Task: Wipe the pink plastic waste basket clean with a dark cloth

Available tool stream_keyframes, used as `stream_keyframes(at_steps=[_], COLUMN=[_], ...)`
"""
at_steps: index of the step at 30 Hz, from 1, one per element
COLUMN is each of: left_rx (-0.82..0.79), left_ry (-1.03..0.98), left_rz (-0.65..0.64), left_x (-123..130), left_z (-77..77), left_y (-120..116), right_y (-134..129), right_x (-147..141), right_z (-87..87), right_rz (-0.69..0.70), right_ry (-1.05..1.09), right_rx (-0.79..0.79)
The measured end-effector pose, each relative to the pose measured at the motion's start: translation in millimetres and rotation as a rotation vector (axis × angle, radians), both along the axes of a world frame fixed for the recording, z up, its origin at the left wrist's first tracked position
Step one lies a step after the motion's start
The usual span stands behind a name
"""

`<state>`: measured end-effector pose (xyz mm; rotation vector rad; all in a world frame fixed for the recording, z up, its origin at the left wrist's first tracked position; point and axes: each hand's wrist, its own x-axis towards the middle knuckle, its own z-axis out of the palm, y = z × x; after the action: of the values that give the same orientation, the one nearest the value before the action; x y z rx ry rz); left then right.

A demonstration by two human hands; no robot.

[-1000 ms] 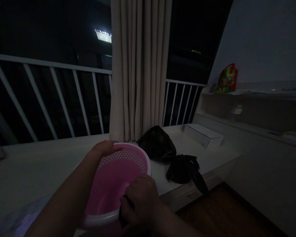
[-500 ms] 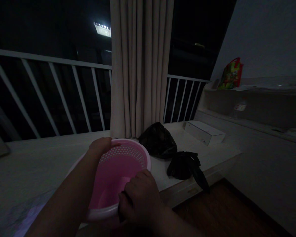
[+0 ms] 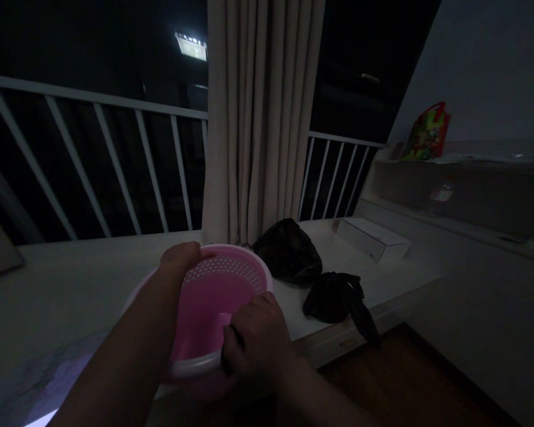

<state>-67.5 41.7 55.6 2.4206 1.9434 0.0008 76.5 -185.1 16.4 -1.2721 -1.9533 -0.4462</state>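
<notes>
A pink plastic basket, with a pale rim and a band of small holes below it, is tilted so I look into its inside. My left hand reaches across it and grips the far rim, fingers over the edge. Closed around the near right rim is my right hand; a dark patch by its thumb is too dim to make out. Just right of the basket lies a black plastic bag. A second black bag, knotted, sits nearer the ledge's front, its loose end hanging over the edge.
The pale ledge runs below a beige curtain and white railings. A white box stands at the right. Shelves there carry a red-green bag and a clear bottle. Dark wooden floor shows lower right.
The view has shifted slightly, so the background sits a little further right. Both hands keep their hold on the basket, whose near rim is slightly higher in the picture.
</notes>
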Motion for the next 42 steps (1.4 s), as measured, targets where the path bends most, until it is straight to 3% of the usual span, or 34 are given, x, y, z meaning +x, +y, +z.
stream_keyframes(at_steps=[4, 11, 19, 24, 31, 35, 42], left_rx=[-0.014, -0.045, -0.061, -0.051, -0.036, -0.015, 0.013], left_ry=[-0.012, -0.024, -0.022, -0.011, -0.013, -0.015, -0.046], left_rz=[0.01, 0.013, 0.053, 0.037, 0.023, 0.007, 0.026], left_x=[-1.4, -5.2, -2.7, -3.0, -2.8, -3.1, -4.2], left_z=[-4.8, -6.5, -1.4, -0.4, -1.7, -0.5, -4.2], left_y=[7.8, 11.3, 4.1, 0.5, 4.1, 0.6, 4.7], right_y=[0.7, 9.5, 3.7, 8.6, 2.0, 3.9, 1.3], right_x=[-8.8, 14.8, -6.6, 8.4, -19.4, -9.4, -10.7], right_z=[-2.9, -4.5, -6.3, -3.1, -4.0, -1.3, 2.9], right_rz=[0.051, 0.022, 0.063, 0.053, 0.033, 0.08, -0.003], right_ry=[-0.017, -0.003, 0.039, 0.016, -0.001, -0.052, -0.055], right_rx=[0.01, -0.009, 0.07, 0.016, -0.03, -0.07, -0.117])
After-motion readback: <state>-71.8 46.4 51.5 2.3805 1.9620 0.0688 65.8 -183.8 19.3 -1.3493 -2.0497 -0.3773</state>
